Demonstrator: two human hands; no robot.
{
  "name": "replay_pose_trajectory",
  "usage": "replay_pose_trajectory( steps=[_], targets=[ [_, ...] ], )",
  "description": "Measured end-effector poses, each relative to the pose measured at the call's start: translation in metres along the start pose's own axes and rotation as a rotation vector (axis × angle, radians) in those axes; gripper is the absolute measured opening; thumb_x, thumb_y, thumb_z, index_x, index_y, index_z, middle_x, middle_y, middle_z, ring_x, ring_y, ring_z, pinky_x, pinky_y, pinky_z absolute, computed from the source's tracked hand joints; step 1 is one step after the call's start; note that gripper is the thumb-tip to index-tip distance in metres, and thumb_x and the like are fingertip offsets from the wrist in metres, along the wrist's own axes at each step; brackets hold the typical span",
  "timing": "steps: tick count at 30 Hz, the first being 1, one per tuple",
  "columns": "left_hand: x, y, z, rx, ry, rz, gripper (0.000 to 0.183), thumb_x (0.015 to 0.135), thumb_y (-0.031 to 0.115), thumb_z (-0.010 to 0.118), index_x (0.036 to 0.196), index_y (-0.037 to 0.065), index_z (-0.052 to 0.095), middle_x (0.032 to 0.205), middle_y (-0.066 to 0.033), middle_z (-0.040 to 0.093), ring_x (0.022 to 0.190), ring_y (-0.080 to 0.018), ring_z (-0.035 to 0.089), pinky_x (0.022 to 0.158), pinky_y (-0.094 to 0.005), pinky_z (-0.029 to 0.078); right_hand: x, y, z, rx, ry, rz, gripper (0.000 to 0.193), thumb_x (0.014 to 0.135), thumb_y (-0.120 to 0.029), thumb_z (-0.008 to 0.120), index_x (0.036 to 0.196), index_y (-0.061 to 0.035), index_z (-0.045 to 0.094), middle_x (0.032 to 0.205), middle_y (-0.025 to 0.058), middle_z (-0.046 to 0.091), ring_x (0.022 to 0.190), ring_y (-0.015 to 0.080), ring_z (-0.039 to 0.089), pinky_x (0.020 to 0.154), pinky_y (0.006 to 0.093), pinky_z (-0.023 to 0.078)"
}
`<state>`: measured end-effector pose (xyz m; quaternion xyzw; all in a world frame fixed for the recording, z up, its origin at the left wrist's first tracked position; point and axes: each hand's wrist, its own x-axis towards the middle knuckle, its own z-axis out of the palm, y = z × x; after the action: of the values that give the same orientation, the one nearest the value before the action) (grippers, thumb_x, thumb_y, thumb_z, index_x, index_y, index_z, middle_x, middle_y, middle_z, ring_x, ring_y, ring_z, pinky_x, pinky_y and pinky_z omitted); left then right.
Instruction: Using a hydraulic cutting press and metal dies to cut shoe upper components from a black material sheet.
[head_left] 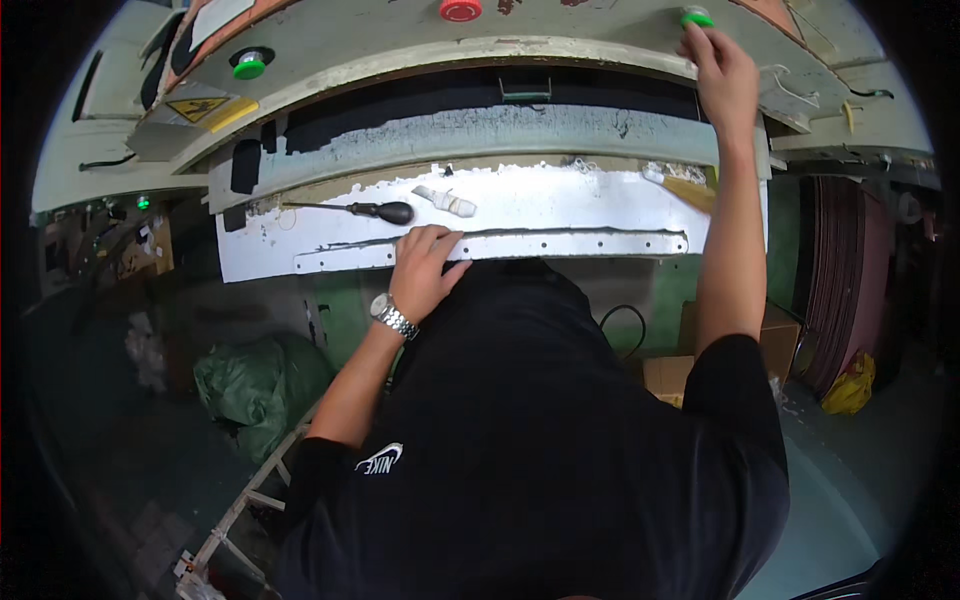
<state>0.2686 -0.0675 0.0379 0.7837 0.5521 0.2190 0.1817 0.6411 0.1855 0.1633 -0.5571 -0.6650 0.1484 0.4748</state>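
Observation:
My left hand (425, 270) lies with its fingers spread on a long white strip with several small dark holes (575, 243), near the front edge of the white work surface (560, 190). Up at the right, my right hand (728, 85) has its curled fingers at a green push button (697, 17) on the machine front. Beyond my left hand lie a screwdriver with a dark handle (383, 211) and a small whitish wrapped roll (447, 201). A brush with yellowish bristles (690, 190) sits at the right end, partly behind my right forearm.
Over the work surface hangs the machine's long beam (450, 130). On its front panel are a red button (461, 9) and another green button (248, 66). A green sack (262, 385) stands low at the left. Cardboard boxes (668, 376) are at the lower right.

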Motion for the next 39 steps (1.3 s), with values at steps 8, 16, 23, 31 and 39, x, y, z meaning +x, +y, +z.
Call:
replay_pose_trajectory(
  steps=[8,16,23,31,39],
  targets=[
    [-0.003,0.0,0.006,0.051,0.051,-0.028,0.04,0.078,0.017,0.082,0.114,0.009,0.069,0.099,-0.0067,0.059,0.093,-0.0289,0.054,0.083,-0.0401,0.044,-0.102,-0.001,0.005,-0.219,-0.374,-0.01,0.029,0.099,-0.026,0.065,0.091,0.0017,0.069,0.077,0.0143,0.07,0.064,0.0208,0.061,0.065,0.0348,0.05],
    [0.004,-0.006,0.016,0.072,0.081,-0.05,0.041,0.074,0.015,0.083,0.112,0.009,0.069,0.098,-0.0076,0.058,0.094,-0.0303,0.055,0.083,-0.0428,0.044,-0.203,-0.011,0.018,-0.364,-0.868,0.099,0.025,0.091,-0.026,0.072,0.096,-0.0018,0.072,0.094,0.0166,0.071,0.088,0.0358,0.067,0.081,0.0444,0.053],
    [0.005,-0.008,0.017,0.083,0.071,-0.034,0.04,0.077,0.017,0.083,0.113,0.008,0.069,0.098,-0.0096,0.058,0.093,-0.0312,0.055,0.081,-0.0427,0.047,-0.223,-0.005,0.017,-0.433,-0.75,-0.123,0.037,0.081,-0.034,0.081,0.102,-0.0047,0.072,0.099,0.0127,0.064,0.098,0.034,0.062,0.086,0.0435,0.052],
    [0.007,-0.01,0.019,0.112,0.068,-0.028,0.041,0.077,0.022,0.084,0.112,0.008,0.069,0.1,-0.0096,0.06,0.095,-0.032,0.057,0.082,-0.0424,0.048,-0.228,-0.009,0.018,-0.505,-0.731,-0.123,0.039,0.078,-0.034,0.083,0.1,-0.0043,0.071,0.097,0.0132,0.062,0.097,0.0346,0.061,0.086,0.045,0.051],
    [0.012,-0.006,0.016,0.136,0.036,-0.081,0.04,0.077,0.024,0.084,0.11,0.009,0.069,0.099,-0.0096,0.059,0.095,-0.0324,0.056,0.082,-0.0435,0.047,-0.224,-0.007,0.021,-0.506,-0.709,-0.158,0.038,0.076,-0.032,0.084,0.095,-0.0029,0.07,0.096,0.0147,0.062,0.096,0.0355,0.061,0.084,0.0458,0.052]
  ],
)
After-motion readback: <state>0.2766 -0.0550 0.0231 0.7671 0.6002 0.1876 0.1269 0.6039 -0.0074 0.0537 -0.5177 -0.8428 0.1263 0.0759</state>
